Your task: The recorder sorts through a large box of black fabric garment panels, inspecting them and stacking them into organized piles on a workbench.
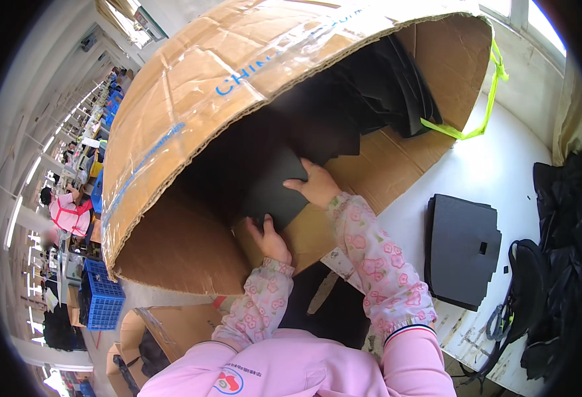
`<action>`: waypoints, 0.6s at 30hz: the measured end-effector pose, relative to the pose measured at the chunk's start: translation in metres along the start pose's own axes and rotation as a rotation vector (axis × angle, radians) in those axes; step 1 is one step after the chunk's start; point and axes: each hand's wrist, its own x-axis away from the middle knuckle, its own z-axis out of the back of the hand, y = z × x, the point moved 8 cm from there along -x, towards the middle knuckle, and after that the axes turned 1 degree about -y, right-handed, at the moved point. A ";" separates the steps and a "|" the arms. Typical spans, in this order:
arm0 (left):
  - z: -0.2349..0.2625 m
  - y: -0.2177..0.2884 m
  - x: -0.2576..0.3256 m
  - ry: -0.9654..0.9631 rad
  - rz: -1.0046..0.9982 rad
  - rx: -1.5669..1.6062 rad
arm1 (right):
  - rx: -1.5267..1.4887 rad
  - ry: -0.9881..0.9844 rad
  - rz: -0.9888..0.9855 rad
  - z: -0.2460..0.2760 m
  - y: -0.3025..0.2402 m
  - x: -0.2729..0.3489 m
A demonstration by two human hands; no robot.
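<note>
A large brown cardboard box (192,86) lies on its side, its open mouth facing me. Both my hands reach into it. My left hand (269,239) grips the lower edge of a stack of black flat sheets (274,192) inside the box. My right hand (317,184) rests on the stack's upper right edge, fingers curled over it. More black sheets (370,92) fill the back of the box. Both forearms wear floral sleeve covers over pink sleeves.
A pile of cut black sheets (461,248) lies on the white table (502,165) to my right. Black bags and straps (555,264) sit at the table's right edge. A yellow-green strap (483,112) hangs from the box. Blue crates (102,301) and other workers are at far left.
</note>
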 end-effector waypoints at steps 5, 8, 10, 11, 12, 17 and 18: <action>-0.004 0.008 0.018 0.024 0.101 0.095 | -0.386 -0.080 0.040 0.038 0.036 0.020; -0.006 0.007 0.020 -0.019 0.118 0.122 | -0.540 -0.233 0.012 0.073 0.032 0.037; -0.002 -0.001 0.015 -0.062 0.111 0.131 | -0.586 -0.325 0.018 0.089 0.014 0.039; 0.002 -0.003 0.013 -0.093 0.058 0.066 | -0.528 -0.402 0.003 0.092 0.005 0.035; 0.001 -0.007 0.016 -0.134 0.017 0.004 | -0.464 -0.466 -0.021 0.096 0.000 0.033; 0.020 -0.018 0.034 -0.178 0.130 0.081 | 0.283 -0.512 0.234 0.053 -0.040 -0.044; 0.035 -0.028 0.033 -0.132 0.206 0.098 | 0.417 -0.471 0.248 0.032 -0.058 -0.057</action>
